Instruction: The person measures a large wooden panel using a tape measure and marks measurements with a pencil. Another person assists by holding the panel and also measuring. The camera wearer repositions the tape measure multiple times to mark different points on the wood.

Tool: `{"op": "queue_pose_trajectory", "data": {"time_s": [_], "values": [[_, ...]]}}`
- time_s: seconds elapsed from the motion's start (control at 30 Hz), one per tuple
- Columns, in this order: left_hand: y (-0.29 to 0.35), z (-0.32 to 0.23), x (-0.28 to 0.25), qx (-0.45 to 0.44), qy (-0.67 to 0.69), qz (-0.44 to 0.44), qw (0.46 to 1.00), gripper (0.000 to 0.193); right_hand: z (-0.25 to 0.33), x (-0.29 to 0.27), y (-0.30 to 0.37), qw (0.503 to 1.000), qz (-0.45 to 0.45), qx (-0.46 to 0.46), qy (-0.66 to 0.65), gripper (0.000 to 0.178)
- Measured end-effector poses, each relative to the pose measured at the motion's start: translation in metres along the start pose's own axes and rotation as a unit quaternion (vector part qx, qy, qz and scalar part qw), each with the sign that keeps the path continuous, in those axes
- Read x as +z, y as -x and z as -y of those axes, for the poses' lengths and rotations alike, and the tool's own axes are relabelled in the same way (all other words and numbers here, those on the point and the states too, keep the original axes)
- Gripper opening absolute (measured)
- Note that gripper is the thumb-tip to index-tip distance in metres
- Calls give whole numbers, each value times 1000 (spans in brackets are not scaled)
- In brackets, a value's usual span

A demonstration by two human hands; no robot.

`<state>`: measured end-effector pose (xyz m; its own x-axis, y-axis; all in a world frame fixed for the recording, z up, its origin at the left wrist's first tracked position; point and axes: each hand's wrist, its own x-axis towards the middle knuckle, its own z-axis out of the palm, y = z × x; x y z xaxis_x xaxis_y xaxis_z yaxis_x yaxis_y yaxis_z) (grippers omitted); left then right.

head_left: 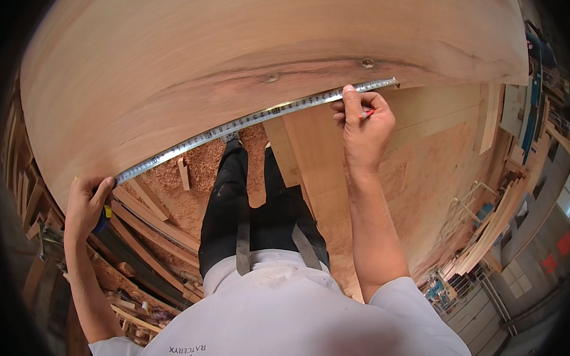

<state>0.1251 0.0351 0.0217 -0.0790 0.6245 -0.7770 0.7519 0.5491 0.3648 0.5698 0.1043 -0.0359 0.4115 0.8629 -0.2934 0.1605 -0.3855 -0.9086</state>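
A tape measure is stretched along the near edge of a large wooden board [184, 61]. Its silver blade [232, 123] slants up from left to right. My left hand [86, 202] is closed on the tape measure's blue and yellow case [102, 219], mostly hidden by the palm, with the thumb at the blade. Near the blade's far end my right hand [366, 120] pinches it, thumb on top. A thin red pencil-like stick [367, 114] pokes out between the curled fingers of that hand. The blade's hooked tip [395, 82] lies past the right thumb, by the board's edge.
Below the board lie pale planks [313, 158] and sawdust [198, 162] on the floor. Timber strips [150, 216] are stacked at the left. More long boards [497, 223] and a metal frame [467, 195] stand to the right. My legs [225, 199] are under the board's near edge.
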Motion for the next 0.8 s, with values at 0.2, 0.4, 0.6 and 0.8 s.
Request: {"op": "queue_pose_trajectory", "data": {"time_s": [0.2, 0.4, 0.6, 0.8], "values": [[-3, 3, -1, 6, -3, 7, 1000, 37, 2, 0, -1, 1000, 4, -4, 15, 31], [-1, -2, -2, -12, 1, 12, 1000, 37, 5, 1, 0, 1000, 1, 4, 16, 30], [-3, 4, -1, -13, 25, 12, 1000, 39, 3, 2, 0, 1000, 3, 3, 8, 29], [-4, 2, -2, -10, 6, 17, 1000, 40, 5, 2, 0, 1000, 1, 1, 15, 29]]}}
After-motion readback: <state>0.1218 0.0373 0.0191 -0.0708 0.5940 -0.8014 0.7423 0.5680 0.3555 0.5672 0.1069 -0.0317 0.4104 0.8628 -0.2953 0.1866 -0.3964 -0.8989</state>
